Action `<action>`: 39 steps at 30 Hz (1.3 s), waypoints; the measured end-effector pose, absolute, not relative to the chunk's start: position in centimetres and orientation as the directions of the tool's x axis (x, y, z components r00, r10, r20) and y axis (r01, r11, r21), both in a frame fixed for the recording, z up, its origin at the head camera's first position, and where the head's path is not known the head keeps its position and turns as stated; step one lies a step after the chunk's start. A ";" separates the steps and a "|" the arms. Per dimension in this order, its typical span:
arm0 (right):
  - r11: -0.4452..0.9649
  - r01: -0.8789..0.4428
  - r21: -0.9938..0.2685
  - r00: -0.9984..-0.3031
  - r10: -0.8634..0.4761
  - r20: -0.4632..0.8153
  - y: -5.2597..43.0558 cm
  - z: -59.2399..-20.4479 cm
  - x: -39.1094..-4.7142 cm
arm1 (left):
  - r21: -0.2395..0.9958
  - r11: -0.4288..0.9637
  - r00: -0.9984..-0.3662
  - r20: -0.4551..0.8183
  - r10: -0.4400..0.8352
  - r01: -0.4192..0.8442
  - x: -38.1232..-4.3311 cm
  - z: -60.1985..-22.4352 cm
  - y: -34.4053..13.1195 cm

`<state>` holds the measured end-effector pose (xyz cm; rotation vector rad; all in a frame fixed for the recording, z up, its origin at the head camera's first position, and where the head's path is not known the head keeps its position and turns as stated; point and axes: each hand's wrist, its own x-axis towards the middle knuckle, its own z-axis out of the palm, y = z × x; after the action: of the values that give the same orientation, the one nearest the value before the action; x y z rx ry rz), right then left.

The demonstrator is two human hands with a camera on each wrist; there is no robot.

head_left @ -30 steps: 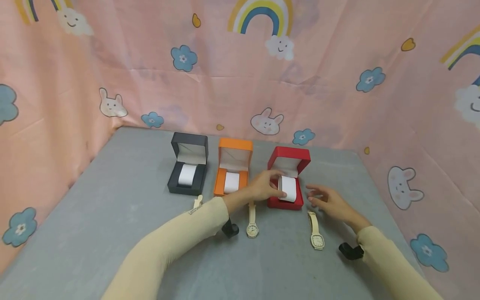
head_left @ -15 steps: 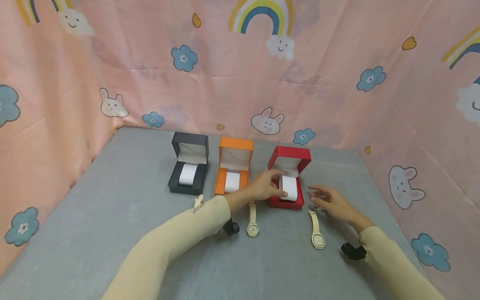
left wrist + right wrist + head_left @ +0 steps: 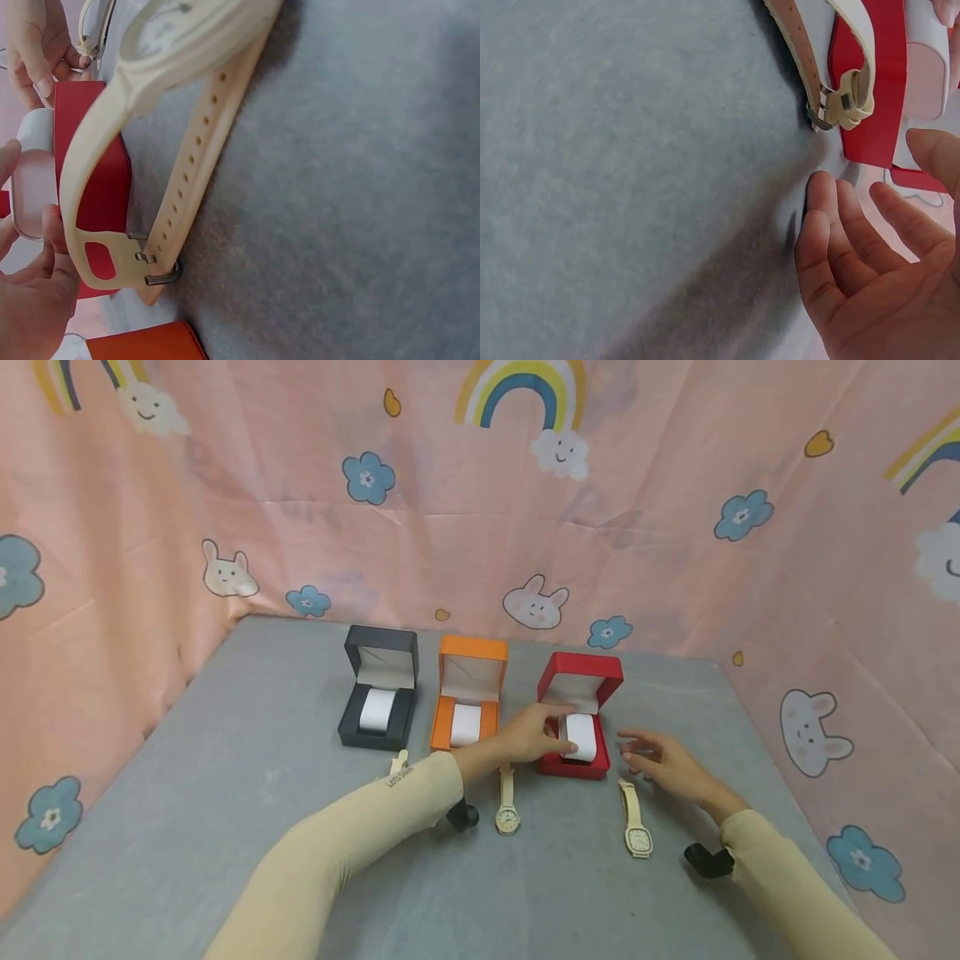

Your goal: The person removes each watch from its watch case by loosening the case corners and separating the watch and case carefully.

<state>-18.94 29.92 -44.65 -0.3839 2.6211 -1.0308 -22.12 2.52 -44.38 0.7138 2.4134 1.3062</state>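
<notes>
My left hand (image 3: 528, 735) pinches a white watch cushion (image 3: 582, 737) by its left end, fingers behind and thumb in front. The cushion stands partly above the rim of the opened red watch box (image 3: 573, 769); its flat end shows between the fingertips in the left wrist view. To the right of that box, my right hand (image 3: 667, 767) hovers with loosely bent fingers and nothing in them. A cream wristwatch (image 3: 637, 841) with a squarish face lies below the right hand. Another cream wristwatch (image 3: 507, 818), round-faced, lies below the left wrist, its strap partly hidden.
Left of the red box stand an opened orange watch box (image 3: 442, 727) and a dark grey one (image 3: 352, 727), each with a white cushion. A third cream watch (image 3: 399, 762) is mostly covered by the left sleeve. Pink patterned cloth (image 3: 450, 552) surrounds the grey table (image 3: 225, 827).
</notes>
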 end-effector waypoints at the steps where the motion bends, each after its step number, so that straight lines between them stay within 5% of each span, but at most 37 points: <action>1: 0.710 -0.136 -0.691 -0.920 -0.350 -0.178 29.9 -44.6 -18.9 | 0.841 0.462 -0.831 -0.028 0.556 0.281 -22.1 -44.4 2.5; 39: 0.691 -0.160 -0.705 -0.912 -0.377 -0.163 29.3 -44.1 -19.6 | 0.826 0.472 -0.812 -0.031 0.583 0.307 -22.3 -44.3 2.3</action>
<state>-19.58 29.27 -44.09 -0.4257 2.6078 -1.0465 -22.33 2.35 -44.29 0.7557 2.4146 1.2622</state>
